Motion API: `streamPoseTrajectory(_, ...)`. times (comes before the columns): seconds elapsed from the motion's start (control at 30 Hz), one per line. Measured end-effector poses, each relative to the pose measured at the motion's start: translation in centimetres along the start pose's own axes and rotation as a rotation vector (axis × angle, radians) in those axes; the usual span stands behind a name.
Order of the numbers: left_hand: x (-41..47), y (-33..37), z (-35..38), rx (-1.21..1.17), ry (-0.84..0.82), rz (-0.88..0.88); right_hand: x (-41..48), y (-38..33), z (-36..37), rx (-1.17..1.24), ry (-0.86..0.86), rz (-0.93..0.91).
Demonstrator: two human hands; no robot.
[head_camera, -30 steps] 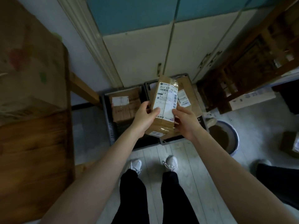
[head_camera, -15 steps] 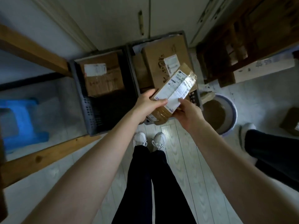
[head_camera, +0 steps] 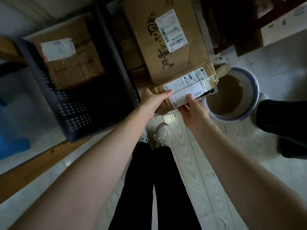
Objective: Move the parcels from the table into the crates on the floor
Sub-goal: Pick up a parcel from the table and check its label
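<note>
A small brown taped parcel [head_camera: 187,86] with a white shipping label lies nearly flat, held between both hands over the near end of the right crate. My left hand [head_camera: 152,102] grips its left end and my right hand [head_camera: 192,107] grips its near right side. The right dark crate [head_camera: 116,52] holds a large cardboard box [head_camera: 159,39] with black writing and a label. The left dark crate [head_camera: 73,113] holds one labelled box [head_camera: 69,53] at its far end; its near half is bare.
A round basin [head_camera: 232,93] stands on the floor right of the crates. Another person's dark leg [head_camera: 282,117] is at the right edge. A wooden table rail [head_camera: 33,163] runs along the left, with a blue object [head_camera: 11,146] beneath. My feet stand close to the crates.
I have bent lower toward the crates. The parcel has tipped from upright to nearly flat and come down over the near end of the right crate, still in both hands.
</note>
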State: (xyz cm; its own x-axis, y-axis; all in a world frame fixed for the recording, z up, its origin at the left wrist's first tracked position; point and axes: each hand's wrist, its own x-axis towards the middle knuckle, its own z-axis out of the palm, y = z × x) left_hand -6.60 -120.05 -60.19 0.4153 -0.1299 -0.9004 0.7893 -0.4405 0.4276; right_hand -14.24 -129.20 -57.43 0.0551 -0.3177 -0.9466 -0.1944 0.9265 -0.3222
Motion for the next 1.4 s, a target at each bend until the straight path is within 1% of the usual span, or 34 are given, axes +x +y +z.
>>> streamPoseTrajectory(0.13, 3.2, -1.6, 1.1, -0.036, -0.028, -0.076, 2.8, 0.6, -0.2, 0.042, 0.038, 0.007)
streamPoseTrajectory(0.27, 5.7, -2.7, 2.0, -0.043, -0.049, -0.12, 5.5, 1.2, -0.7, 0.031, 0.07, 0.027)
streamPoseTrajectory(0.37, 7.4, -2.2, 2.2, -0.074, -0.017, -0.109, 7.2, 1.2, -0.5, 0.001, 0.051, 0.02)
streamPoseTrajectory(0.53, 10.4, -2.2, 2.6, -0.073, -0.055, -0.09, 9.6, 1.0, 0.0, -0.018, 0.05, 0.021)
streamPoseTrajectory(0.7, 11.3, -3.2, 3.8, -0.074, -0.001, -0.101, 11.8, 0.7, -0.3, -0.07, 0.066, 0.038)
streamPoseTrajectory(0.83, 12.3, -5.0, 5.1, -0.032, 0.089, -0.08, 13.3, -0.1, -1.2, -0.169, 0.13, 0.037)
streamPoseTrajectory(0.9, 12.5, -5.5, 5.4, -0.014, 0.12, -0.078, 13.7, -0.7, -1.4, -0.192, 0.135, 0.026)
streamPoseTrajectory(1.03, 13.2, -5.6, 5.9, -0.019, 0.101, -0.079, 14.4, -1.6, -1.3, -0.201, 0.109, 0.023)
streamPoseTrajectory(1.2, 13.4, -5.2, 5.7, 0.047, 0.103, -0.063, 14.9, -2.0, -1.0, -0.214, 0.124, 0.057)
streamPoseTrajectory(1.3, 13.1, -5.1, 5.4, 0.045, 0.083, -0.089, 15.0, -1.9, -1.0, -0.214, 0.124, 0.06)
streamPoseTrajectory(1.4, 12.2, -4.8, 5.1, 0.056, 0.097, -0.114, 14.6, -1.9, -1.0, -0.228, 0.12, 0.058)
